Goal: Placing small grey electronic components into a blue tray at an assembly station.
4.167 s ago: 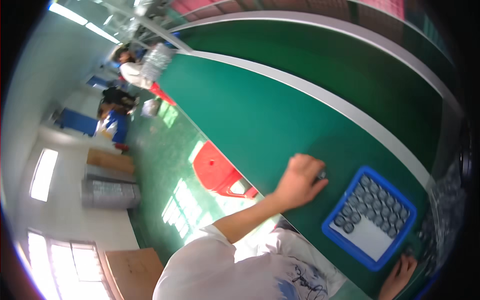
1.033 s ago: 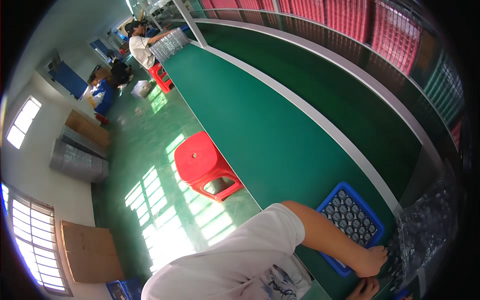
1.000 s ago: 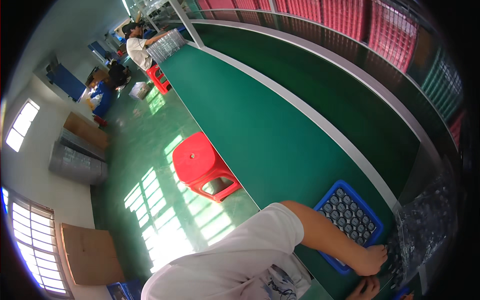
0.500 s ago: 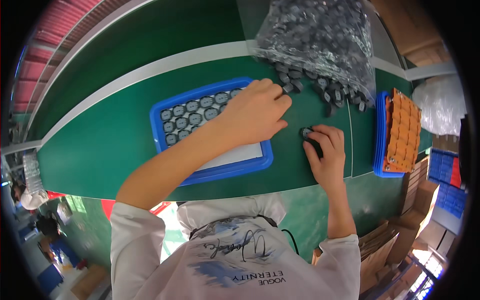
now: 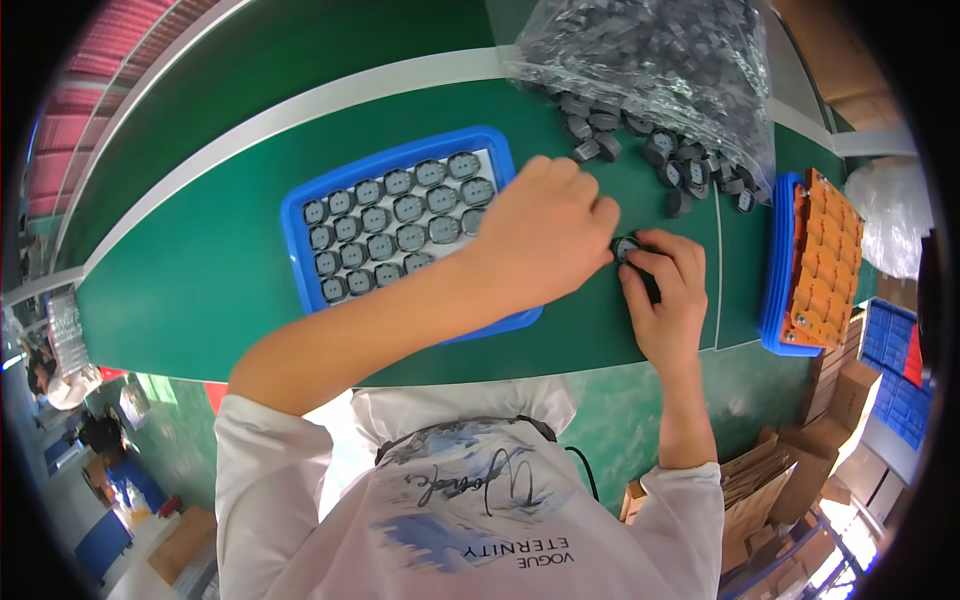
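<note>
My right hand (image 5: 672, 300) pinches a dark grey round plastic part (image 5: 627, 248) between thumb and fingers, just above the green table. Beside it, my left hand (image 5: 548, 225) is closed with its fingers curled, their tips right by that part. Whatever the left fingers may hold is hidden. Under the left forearm lies a blue tray (image 5: 291, 230) with a white insert, filled with rows of similar grey round parts (image 5: 398, 181). The forearm and hand cover the tray's lower right portion.
A clear plastic bag (image 5: 650, 60) at the back spills loose grey parts (image 5: 690, 165) onto the green table (image 5: 180, 290). To the right stand stacked blue trays (image 5: 780, 265) with orange perforated plates (image 5: 827, 260) against them. A pale raised edge (image 5: 300, 105) borders the table's far side.
My left hand has moved from near the loose parts down and right toward the part in my right hand. My right hand still holds its part, now turned somewhat. The whole view has shifted slightly.
</note>
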The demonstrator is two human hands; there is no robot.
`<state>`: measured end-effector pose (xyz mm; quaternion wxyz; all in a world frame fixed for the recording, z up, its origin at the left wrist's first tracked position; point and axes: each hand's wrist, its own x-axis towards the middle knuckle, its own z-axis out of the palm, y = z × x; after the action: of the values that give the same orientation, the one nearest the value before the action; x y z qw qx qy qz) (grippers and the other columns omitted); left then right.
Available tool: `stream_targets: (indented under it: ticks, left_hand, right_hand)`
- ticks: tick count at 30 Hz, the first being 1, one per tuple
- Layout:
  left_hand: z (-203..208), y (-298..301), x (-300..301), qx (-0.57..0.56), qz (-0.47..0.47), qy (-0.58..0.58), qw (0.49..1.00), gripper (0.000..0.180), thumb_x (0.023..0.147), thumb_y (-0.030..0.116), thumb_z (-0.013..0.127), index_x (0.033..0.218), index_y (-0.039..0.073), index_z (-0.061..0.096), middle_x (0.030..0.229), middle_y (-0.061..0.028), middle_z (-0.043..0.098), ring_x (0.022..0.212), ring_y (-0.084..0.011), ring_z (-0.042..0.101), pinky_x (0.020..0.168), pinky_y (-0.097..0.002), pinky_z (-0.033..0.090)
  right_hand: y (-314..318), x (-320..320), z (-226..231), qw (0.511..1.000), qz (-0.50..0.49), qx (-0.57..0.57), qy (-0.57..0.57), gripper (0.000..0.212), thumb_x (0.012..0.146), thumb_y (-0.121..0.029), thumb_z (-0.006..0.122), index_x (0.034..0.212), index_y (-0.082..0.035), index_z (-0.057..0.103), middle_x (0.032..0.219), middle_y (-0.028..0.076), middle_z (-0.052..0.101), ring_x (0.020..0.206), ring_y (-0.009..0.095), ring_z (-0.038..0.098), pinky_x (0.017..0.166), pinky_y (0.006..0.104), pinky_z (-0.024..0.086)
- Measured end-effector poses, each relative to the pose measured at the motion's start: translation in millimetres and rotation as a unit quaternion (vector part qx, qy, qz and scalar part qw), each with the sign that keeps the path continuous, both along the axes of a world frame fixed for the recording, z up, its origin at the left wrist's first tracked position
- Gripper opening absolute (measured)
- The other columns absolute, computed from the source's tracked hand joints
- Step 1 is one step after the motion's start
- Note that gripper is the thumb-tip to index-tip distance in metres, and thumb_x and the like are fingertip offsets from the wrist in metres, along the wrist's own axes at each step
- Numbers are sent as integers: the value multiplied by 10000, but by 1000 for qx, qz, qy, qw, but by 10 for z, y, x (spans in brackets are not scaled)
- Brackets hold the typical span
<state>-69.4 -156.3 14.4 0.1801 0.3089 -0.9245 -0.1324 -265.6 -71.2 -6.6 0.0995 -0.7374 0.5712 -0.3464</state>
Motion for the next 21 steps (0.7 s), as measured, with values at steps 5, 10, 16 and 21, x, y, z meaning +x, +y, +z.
stream_targets:
  ticks: [5,10,16,21]
  left_hand:
    - [62,229,-93,-5,4,62,998,165,748,124,677,870,35,608,875,-117,578,859,-304,568,763,-407,441]
    - [376,622,480,38,34,169,984,193,710,89,684,862,10,597,938,-141,602,947,-319,584,821,-433,472]
    - [177,717,965,-7,171,72,983,214,682,-10,744,865,8,635,1198,-169,606,1127,-386,547,923,-477,471]
    - [93,645,956,-17,187,68,980,185,702,13,772,861,15,677,1316,-166,570,1221,-402,492,975,-500,452]
  right_hand:
    - [59,-116,65,1000,10,4,1,198,757,50,758,929,-9,680,1102,128,675,988,339,624,856,407,519]
    - [-35,6,369,997,74,-15,-15,220,747,46,765,937,-21,679,1130,141,679,982,359,627,863,423,519]
    - [-334,659,439,964,263,21,32,194,696,-3,765,866,-48,684,1191,103,640,1113,361,550,895,441,494]
    - [-429,782,358,949,300,46,81,183,707,-4,771,857,-37,672,1260,102,601,1180,359,507,946,445,465]
